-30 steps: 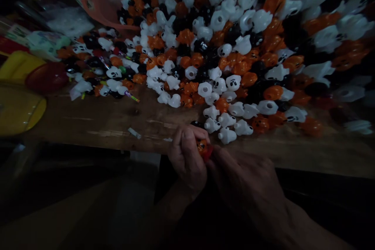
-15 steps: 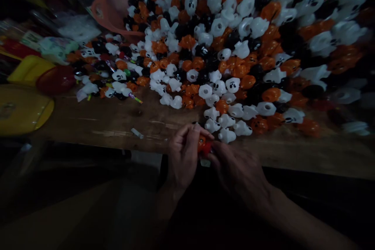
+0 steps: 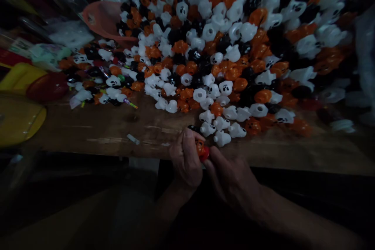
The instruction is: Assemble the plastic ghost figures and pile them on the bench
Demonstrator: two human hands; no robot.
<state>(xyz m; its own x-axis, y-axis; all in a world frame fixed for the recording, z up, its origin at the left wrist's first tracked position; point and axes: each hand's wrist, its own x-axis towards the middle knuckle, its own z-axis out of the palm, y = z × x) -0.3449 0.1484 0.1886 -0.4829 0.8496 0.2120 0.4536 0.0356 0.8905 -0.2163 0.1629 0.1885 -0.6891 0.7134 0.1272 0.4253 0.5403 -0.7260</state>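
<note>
Over the near edge of the wooden table, my left hand (image 3: 187, 158) is closed round a small orange plastic figure (image 3: 199, 146) with a dark printed face. A red piece (image 3: 205, 153) sits at the figure's right end, facing my right hand (image 3: 234, 174). My right thumb and forefinger are closed up against that red piece; dim light hides exactly how they grip it. Just beyond the hands lie several white ghost figures (image 3: 222, 138) with black faces. A black figure (image 3: 193, 128) lies close behind my left fingers.
A big heap of white, orange and black figures (image 3: 216, 58) covers the table's back and right. Smaller finished-looking pieces with coloured sticks (image 3: 113, 82) lie left, near a salmon basket (image 3: 99, 19) and a yellow stool (image 3: 22, 117). A small clear tube (image 3: 133, 139) lies on the wood (image 3: 96, 125).
My right fingers have shifted slightly off the red piece, so more of it shows. The figure has tilted a little in my left hand. The whole view has shifted slightly.
</note>
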